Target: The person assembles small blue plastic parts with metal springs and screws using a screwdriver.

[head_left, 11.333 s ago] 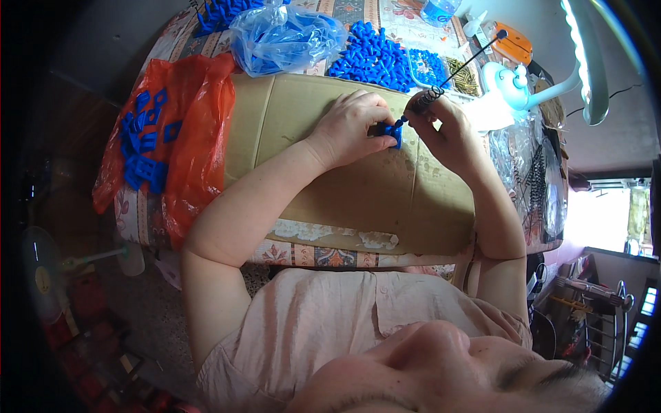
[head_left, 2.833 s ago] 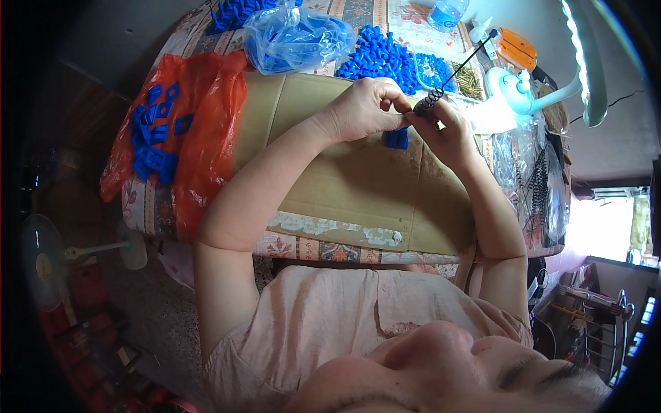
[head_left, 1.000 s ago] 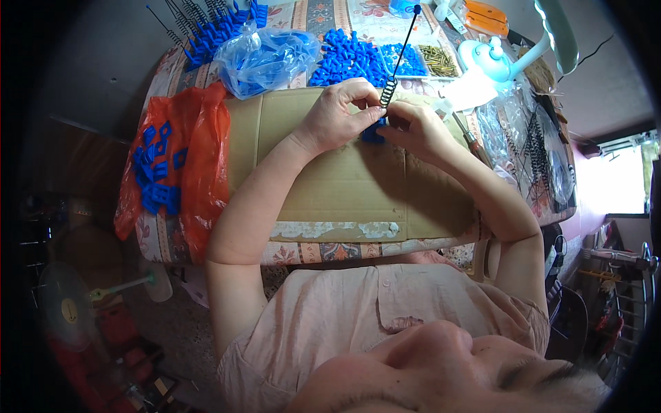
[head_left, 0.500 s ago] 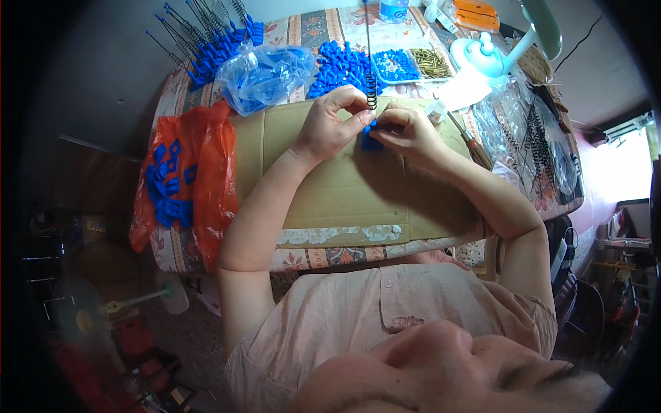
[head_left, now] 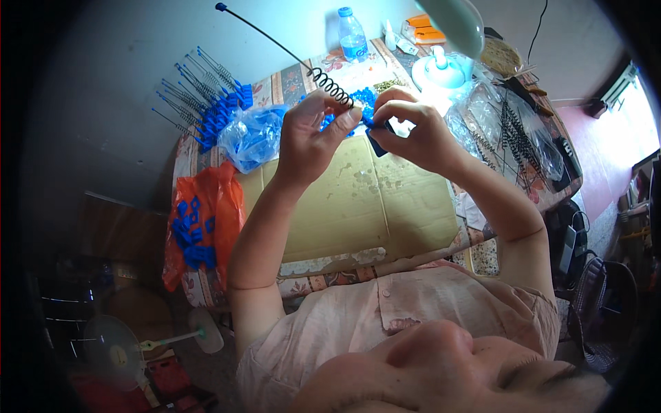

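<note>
The spring (head_left: 329, 86) in the left hand (head_left: 311, 138) is dark coiled metal wire, running out to a thin straight rod tipped with blue plastic at 11 o'clock. The part (head_left: 375, 140) pinched by the right hand (head_left: 416, 134) looks like dark matt plastic. The cardboard (head_left: 358, 206) under the hands is matt tan, stained in patches. The bags are thin and glossy: blue bag (head_left: 253, 138) at 10 o'clock, orange bag (head_left: 206, 227) at 8 o'clock. The shirt (head_left: 413, 323) is pale, soft cloth.

Home workplace for small assembly: table with flowered cloth (head_left: 323, 283), cardboard sheet (head_left: 358, 206), bags of blue plastic parts (head_left: 200, 227), desk lamp (head_left: 447, 41), floor fan (head_left: 113, 347).
</note>
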`<move>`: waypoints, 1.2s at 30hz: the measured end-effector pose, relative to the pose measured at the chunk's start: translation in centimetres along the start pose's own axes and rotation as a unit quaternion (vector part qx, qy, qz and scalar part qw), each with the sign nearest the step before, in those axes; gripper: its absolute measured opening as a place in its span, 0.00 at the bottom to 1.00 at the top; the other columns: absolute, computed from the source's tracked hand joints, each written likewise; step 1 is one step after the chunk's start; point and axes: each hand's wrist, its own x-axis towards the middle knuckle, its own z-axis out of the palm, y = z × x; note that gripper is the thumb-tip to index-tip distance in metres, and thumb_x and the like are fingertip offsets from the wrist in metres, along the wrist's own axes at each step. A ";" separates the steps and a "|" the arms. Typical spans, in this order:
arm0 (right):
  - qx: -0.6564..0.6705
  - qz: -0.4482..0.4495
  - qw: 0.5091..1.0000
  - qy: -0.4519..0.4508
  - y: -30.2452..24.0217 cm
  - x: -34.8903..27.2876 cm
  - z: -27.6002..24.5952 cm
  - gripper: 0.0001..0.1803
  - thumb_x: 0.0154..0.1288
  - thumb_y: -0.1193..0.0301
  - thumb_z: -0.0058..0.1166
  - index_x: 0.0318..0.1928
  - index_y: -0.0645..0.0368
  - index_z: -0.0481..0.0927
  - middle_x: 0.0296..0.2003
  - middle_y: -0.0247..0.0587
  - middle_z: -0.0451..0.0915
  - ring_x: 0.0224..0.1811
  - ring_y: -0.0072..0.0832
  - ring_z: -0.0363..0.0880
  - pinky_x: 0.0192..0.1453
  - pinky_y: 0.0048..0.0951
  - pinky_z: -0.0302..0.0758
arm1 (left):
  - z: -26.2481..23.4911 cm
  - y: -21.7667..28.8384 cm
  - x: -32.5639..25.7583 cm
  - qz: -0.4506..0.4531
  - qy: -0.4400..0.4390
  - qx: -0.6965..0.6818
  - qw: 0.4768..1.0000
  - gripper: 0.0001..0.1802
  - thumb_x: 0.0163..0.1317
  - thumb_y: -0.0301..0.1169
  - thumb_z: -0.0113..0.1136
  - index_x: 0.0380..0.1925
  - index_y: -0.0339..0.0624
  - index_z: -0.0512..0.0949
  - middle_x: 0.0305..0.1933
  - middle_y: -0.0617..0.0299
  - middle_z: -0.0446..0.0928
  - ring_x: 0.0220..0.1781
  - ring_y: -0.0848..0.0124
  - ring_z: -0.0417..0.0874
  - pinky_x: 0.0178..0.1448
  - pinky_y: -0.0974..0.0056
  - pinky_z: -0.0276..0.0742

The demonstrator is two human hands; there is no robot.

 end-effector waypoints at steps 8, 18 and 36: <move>0.090 0.071 0.993 0.008 4.1 0.6 -1.8 0.04 0.61 0.74 0.58 0.33 0.63 0.80 0.27 0.35 0.80 0.28 0.20 0.80 0.35 0.24 0.77 | 1.7 -2.7 4.2 -0.057 0.015 -0.046 0.997 0.05 0.60 0.22 0.63 0.35 0.35 0.77 0.35 0.62 0.79 0.39 0.79 0.78 0.44 0.73 0.74; 0.180 0.192 0.965 -0.008 8.6 1.0 -2.6 0.06 0.61 0.72 0.61 0.35 0.61 0.80 0.33 0.30 0.79 0.39 0.17 0.74 0.47 0.23 0.71 | 1.7 -7.8 7.3 -0.084 0.002 -0.057 0.995 0.04 0.60 0.24 0.63 0.34 0.38 0.77 0.34 0.65 0.79 0.37 0.80 0.77 0.44 0.73 0.74; 0.139 0.149 0.979 0.005 11.0 1.1 -2.2 0.06 0.58 0.74 0.60 0.33 0.63 0.79 0.30 0.34 0.78 0.37 0.21 0.75 0.46 0.25 0.71 | 2.0 -10.4 7.6 -0.150 -0.003 -0.117 0.982 0.03 0.61 0.24 0.61 0.32 0.39 0.77 0.32 0.68 0.77 0.35 0.82 0.75 0.42 0.75 0.71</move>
